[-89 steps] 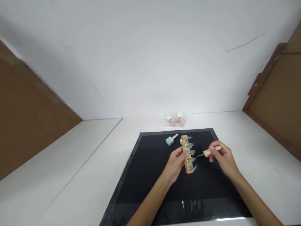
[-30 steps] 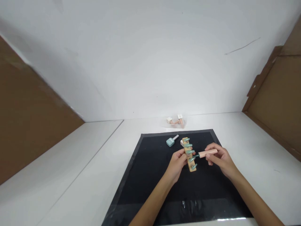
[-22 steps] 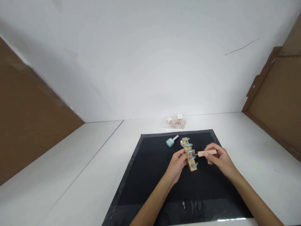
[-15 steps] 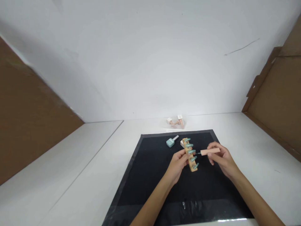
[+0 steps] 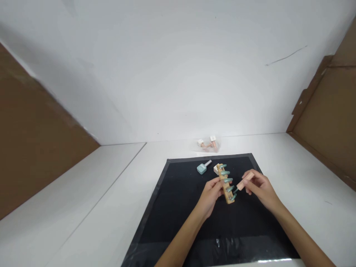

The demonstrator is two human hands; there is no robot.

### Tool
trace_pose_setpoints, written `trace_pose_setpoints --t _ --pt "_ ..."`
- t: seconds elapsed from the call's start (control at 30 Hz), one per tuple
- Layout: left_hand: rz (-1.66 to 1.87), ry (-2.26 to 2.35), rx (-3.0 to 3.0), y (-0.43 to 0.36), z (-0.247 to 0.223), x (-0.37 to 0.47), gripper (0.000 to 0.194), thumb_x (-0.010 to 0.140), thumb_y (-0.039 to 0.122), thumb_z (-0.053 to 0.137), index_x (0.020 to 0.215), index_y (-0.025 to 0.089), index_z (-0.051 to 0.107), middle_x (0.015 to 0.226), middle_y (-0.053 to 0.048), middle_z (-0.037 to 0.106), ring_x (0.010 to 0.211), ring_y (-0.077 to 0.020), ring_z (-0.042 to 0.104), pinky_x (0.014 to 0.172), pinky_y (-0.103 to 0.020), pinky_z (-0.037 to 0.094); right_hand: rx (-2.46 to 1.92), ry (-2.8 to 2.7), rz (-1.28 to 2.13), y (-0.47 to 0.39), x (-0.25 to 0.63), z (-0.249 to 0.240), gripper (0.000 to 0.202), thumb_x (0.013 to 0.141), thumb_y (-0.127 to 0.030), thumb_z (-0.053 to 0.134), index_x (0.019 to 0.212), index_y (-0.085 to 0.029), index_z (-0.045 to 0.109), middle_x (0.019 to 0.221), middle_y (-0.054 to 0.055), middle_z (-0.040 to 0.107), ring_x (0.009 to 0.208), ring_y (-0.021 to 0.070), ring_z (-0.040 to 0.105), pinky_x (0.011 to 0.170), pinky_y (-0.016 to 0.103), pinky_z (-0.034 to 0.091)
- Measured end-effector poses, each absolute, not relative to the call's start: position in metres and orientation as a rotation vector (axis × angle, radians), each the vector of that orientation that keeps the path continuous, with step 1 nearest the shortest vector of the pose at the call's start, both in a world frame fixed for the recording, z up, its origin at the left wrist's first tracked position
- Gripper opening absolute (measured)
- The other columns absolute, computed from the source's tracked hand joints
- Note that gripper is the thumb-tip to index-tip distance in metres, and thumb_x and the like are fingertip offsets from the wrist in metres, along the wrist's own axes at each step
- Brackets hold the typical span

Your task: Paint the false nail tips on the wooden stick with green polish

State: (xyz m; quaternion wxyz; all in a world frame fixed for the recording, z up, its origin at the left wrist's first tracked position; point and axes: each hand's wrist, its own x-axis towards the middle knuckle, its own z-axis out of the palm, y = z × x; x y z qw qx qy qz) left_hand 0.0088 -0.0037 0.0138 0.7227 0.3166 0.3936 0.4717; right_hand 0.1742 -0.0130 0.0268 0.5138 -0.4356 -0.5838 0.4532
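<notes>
My left hand (image 5: 210,195) grips a wooden nail stand (image 5: 230,199) by its middle, above the black mat. Several teal false nails (image 5: 228,180) stick out from it toward the right. In my right hand (image 5: 260,187) is a nail polish brush with a pink handle (image 5: 246,181), pinched between thumb and fingers. Its dark tip points down and left, close to the lowest nails; whether it touches one I cannot tell. A white bottle (image 5: 216,170) lies behind the stand, partly hidden by it. Left of that rests a teal polish bottle (image 5: 201,168) with a silver cap.
A black mat (image 5: 172,207) covers the middle of the white table (image 5: 111,193). Behind it sits a clear bag (image 5: 207,145) with white-and-pink bottles in it. Brown cardboard panels stand at the left (image 5: 36,137) and right (image 5: 328,111), with a white wall behind.
The brush has swung from nearly level to a slant, its tip going down from the middle nail to the lower ones. My left hand and the nail stand have barely shifted.
</notes>
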Motion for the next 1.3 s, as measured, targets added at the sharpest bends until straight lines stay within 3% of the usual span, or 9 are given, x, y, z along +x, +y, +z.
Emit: trace_pose_setpoints --t 0.4,1.13,1.3 --pt "1.031 0.851 0.720 -0.0045 0.0120 0.0096 0.031 0.057 0.033 0.071 0.079 0.011 0.067 0.079 -0.012 0.070 0.080 -0.0239 0.063 0.076 -0.035 0.043 -1.049 -1.356 1.121 -0.0136 0.1719 0.0279 0.030 0.067 -0.047 0.066 0.070 -0.018 0.058 0.054 -0.002 0.054 0.040 0.0095 0.047 0.037 0.022 0.042" --pt "1.000 0.811 0.782 -0.0052 0.0130 0.0085 0.022 0.060 0.021 0.063 0.080 0.012 0.068 0.078 -0.009 0.070 0.075 -0.0195 0.061 0.076 -0.032 0.043 -1.075 -1.402 1.046 -0.0120 0.1725 0.0242 0.029 0.073 -0.044 0.062 0.061 -0.017 0.058 0.067 0.002 0.058 0.045 0.0085 0.045 0.041 0.022 0.041" --pt "0.998 0.818 0.780 -0.0052 0.0124 0.0079 0.024 0.059 0.022 0.063 0.081 0.011 0.068 0.078 -0.009 0.070 0.076 -0.0196 0.061 0.075 -0.032 0.043 -1.128 -1.365 1.021 -0.0115 0.1732 0.0232 0.031 0.069 -0.049 0.064 0.068 -0.018 0.057 0.059 -0.001 0.056 0.043 0.0096 0.045 0.039 0.022 0.040"
